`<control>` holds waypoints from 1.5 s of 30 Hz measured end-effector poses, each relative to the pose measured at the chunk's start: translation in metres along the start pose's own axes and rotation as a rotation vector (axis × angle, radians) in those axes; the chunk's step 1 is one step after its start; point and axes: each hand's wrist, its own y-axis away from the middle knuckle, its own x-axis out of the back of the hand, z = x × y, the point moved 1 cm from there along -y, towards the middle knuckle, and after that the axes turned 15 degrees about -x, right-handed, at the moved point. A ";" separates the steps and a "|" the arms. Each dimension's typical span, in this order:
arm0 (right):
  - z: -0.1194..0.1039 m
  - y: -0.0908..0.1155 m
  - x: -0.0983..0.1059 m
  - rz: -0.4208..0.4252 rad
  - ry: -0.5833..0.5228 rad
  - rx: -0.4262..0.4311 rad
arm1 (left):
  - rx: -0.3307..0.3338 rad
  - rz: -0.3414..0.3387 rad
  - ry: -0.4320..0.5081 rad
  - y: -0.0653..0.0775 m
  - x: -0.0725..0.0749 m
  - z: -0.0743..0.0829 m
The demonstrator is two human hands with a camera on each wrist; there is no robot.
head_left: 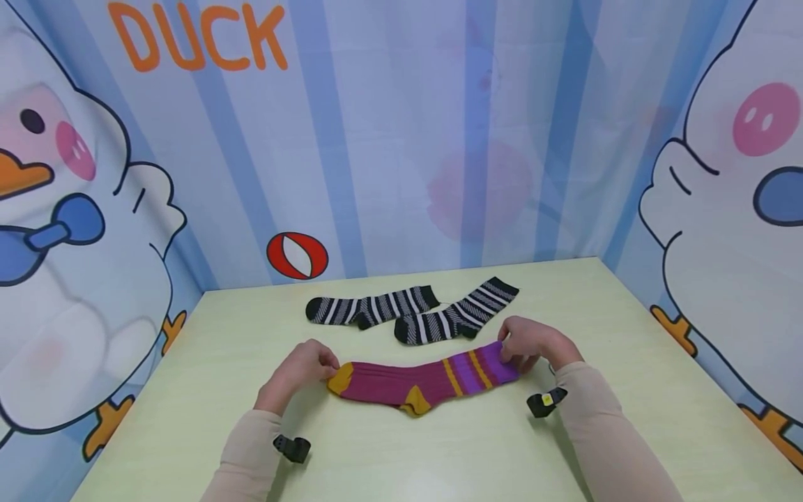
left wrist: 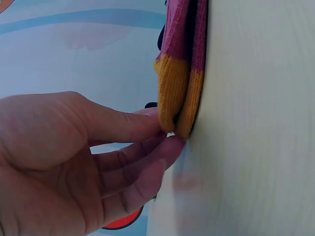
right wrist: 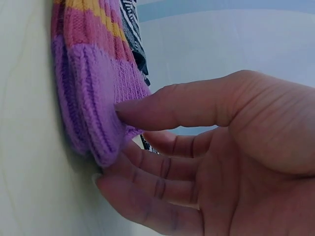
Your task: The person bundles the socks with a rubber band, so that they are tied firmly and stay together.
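Observation:
A pair of maroon socks (head_left: 383,383) lies flat in the head view, one on top of the other, with mustard toes and heels and purple cuffs crossed by mustard stripes. At the toe end on the left, my left hand (head_left: 302,367) pinches the mustard toes (left wrist: 173,93) between thumb and fingertips. My right hand (head_left: 532,339) grips the other end, its thumb on top of the purple cuffs (right wrist: 96,98) and its fingers beneath. Both wrist views show two knit layers stacked close together.
Behind the maroon pair, two black-and-white striped socks lie on the pale table (head_left: 251,335): one sock (head_left: 389,307) at left, the other sock (head_left: 458,314) angled at right. A blue-and-white duck-print curtain (head_left: 401,139) encloses the table's back and sides.

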 end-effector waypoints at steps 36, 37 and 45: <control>-0.002 0.002 0.000 0.000 0.034 0.034 | 0.036 -0.039 0.083 0.002 0.000 0.002; -0.002 0.002 0.000 0.000 0.037 0.037 | 0.041 -0.038 0.090 0.002 0.000 0.002; -0.003 0.003 0.000 -0.011 0.041 0.043 | 0.049 -0.025 0.123 0.000 0.001 0.003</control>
